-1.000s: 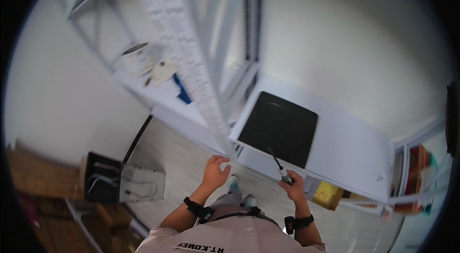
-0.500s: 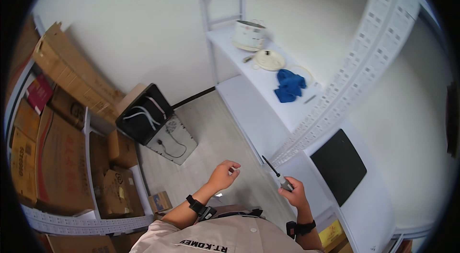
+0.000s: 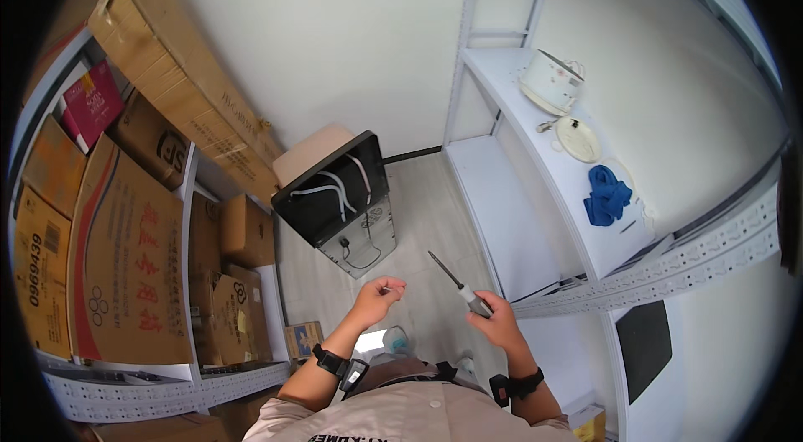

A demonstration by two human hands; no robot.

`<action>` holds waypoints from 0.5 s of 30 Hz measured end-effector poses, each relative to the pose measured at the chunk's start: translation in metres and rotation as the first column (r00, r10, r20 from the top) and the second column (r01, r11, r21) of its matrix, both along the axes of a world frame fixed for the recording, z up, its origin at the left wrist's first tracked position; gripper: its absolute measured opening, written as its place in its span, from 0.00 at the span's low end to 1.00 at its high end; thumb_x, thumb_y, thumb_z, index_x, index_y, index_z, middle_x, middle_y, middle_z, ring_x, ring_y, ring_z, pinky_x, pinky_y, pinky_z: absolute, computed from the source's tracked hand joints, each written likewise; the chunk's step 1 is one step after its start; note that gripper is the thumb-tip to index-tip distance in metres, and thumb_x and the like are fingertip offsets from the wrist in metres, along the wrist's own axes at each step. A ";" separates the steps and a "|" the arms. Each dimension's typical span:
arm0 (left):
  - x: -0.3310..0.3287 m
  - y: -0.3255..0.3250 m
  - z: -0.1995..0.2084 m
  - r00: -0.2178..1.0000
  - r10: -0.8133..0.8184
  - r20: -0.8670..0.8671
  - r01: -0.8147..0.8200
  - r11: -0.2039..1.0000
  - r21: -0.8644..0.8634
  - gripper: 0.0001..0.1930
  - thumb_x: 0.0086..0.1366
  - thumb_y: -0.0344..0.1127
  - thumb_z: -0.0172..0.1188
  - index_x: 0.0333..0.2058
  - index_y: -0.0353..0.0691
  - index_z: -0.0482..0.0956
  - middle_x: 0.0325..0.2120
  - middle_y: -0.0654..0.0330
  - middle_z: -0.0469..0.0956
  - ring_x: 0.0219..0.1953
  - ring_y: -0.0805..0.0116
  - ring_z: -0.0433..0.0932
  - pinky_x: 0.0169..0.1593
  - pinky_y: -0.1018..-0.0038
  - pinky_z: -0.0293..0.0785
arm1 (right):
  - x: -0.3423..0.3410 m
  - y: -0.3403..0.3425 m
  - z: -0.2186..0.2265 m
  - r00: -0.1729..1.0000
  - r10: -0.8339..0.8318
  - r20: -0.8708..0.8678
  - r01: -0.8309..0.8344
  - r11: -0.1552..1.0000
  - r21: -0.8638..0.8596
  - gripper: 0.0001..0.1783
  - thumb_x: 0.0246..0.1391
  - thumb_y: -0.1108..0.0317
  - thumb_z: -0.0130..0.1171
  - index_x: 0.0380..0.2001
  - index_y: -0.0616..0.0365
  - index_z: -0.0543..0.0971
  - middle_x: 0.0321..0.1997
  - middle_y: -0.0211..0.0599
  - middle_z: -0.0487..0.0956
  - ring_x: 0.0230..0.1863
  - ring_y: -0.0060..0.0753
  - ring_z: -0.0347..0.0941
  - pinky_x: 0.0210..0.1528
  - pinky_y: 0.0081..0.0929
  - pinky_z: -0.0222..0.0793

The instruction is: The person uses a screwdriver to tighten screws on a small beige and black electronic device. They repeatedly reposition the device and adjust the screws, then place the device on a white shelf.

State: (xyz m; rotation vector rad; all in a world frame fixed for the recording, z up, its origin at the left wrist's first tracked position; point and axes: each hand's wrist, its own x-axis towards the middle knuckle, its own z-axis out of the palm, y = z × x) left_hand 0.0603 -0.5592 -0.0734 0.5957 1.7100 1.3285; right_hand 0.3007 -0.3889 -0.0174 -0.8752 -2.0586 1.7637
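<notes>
My right hand [image 3: 498,321] is closed round the grey handle of a screwdriver [image 3: 465,291], whose dark shaft points up and to the left. My left hand [image 3: 378,301] hangs in the air to its left, thumb and fingers brought together; whatever is pinched there, if anything, is too small to make out. Beyond both hands a grey metal appliance [image 3: 368,241] stands on the floor, a power cord hanging on its back. Its black upper part [image 3: 335,191] has light hoses across it. Neither hand touches it.
Shelves with cardboard boxes [image 3: 130,266] line the left, and a long carton [image 3: 184,82] leans there. On the right shelf [image 3: 544,166] are a white floral pot [image 3: 552,84], a round lid [image 3: 577,139] and a blue cloth [image 3: 608,194]. A black panel [image 3: 644,350] lies lower right.
The view has swung left, so the appliance and shelves sit farther right in the picture. My left fingers have drawn together. The screwdriver stays in my right hand.
</notes>
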 end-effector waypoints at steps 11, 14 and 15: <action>-0.046 -0.026 0.001 0.977 0.127 0.172 -0.124 0.992 -0.027 0.08 0.64 0.35 0.57 0.40 0.41 0.78 0.33 0.68 0.78 0.34 0.79 0.74 0.37 0.79 0.69 | -0.092 -0.009 -0.018 0.983 0.170 0.071 -0.169 0.985 -0.022 0.20 0.47 0.71 0.64 0.46 0.63 0.74 0.35 0.28 0.75 0.36 0.19 0.69 0.39 0.21 0.67; -0.046 -0.016 -0.006 0.985 0.152 0.086 -0.161 0.981 0.108 0.10 0.64 0.34 0.58 0.42 0.39 0.77 0.33 0.66 0.78 0.34 0.78 0.74 0.37 0.79 0.69 | -0.103 -0.009 -0.016 0.969 0.240 0.063 -0.236 0.969 -0.066 0.22 0.49 0.70 0.63 0.48 0.63 0.73 0.38 0.32 0.77 0.39 0.22 0.71 0.42 0.23 0.68; -0.044 -0.013 -0.007 0.976 0.173 0.134 -0.191 0.973 0.131 0.10 0.64 0.34 0.58 0.43 0.38 0.77 0.33 0.66 0.78 0.33 0.78 0.74 0.37 0.79 0.70 | -0.106 -0.008 -0.017 0.964 0.262 0.043 -0.259 0.964 -0.059 0.23 0.49 0.70 0.62 0.49 0.63 0.72 0.38 0.32 0.76 0.39 0.22 0.71 0.42 0.22 0.68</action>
